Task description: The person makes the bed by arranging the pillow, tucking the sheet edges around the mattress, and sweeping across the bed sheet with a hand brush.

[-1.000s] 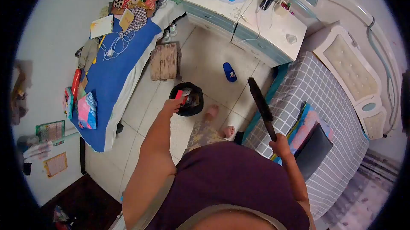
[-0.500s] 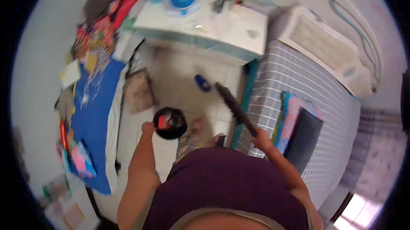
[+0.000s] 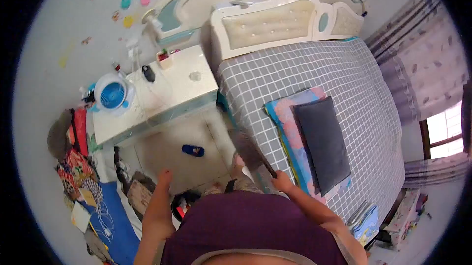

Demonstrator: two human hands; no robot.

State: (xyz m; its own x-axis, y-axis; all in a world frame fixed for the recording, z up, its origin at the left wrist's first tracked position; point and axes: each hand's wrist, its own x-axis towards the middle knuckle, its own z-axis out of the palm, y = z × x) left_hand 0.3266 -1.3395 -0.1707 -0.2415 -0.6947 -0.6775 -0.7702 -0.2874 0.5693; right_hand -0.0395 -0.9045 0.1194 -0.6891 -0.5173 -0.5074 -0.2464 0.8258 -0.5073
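My right hand [image 3: 282,181] is closed around the handle of a long dark-bristled brush [image 3: 250,149], which is blurred and hangs beside the bed's near edge. My left hand [image 3: 165,177] hangs low over the floor, with nothing visible in it; its fingers are too foreshortened to read. Close by it stands a black bin [image 3: 178,205] with something red inside, partly hidden by my purple shirt. The bed [image 3: 368,117] has a grey checked sheet. On it lie a folded pink and blue quilt [image 3: 281,110] and a dark grey pillow [image 3: 323,142].
A white cabinet [image 3: 184,85] beside the bed carries a blue and white fan [image 3: 112,93]. One blue slipper [image 3: 193,150] lies on the tiled floor [image 3: 167,139]. At left is a blue-covered surface [image 3: 120,238] with clothes and cables. Curtains [image 3: 418,78] hang at right.
The view has swung toward the bed and headboard. My left hand, earlier beside the bin's rim, is now farther from it. The brush stays in my right hand, lower against the bed's side.
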